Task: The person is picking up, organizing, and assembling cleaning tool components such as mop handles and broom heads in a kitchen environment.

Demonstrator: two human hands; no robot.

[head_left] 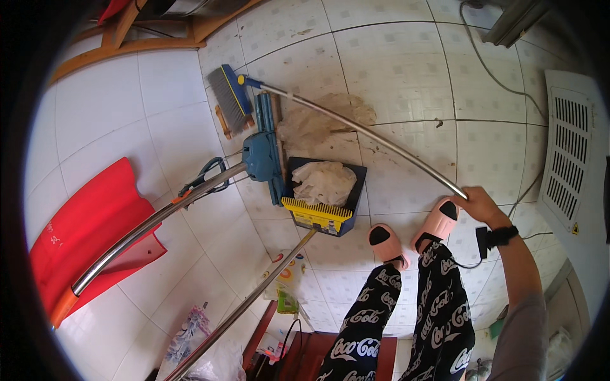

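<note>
A silver metal pole (pixel 368 131) is clamped in the fingers of the right hand (pixel 481 206); its blue, grey-bristled brush head (pixel 234 95) is seen far left. Nearer them, crumpled whitish plastic (pixel 325 183) is held in a black-and-yellow dustpan (pixel 359 189). The left hand's finger state cannot be told.

My right arm (pixel 522 333) reaches from the lower right, the elbow (pixel 532 297) slightly bent and the forearm (pixel 520 263) angling forward and leftward to my right hand (pixel 481 207), its fingers (pixel 469 204) curled in a grip, while my legs (pixel 438 311) are a little apart.
</note>
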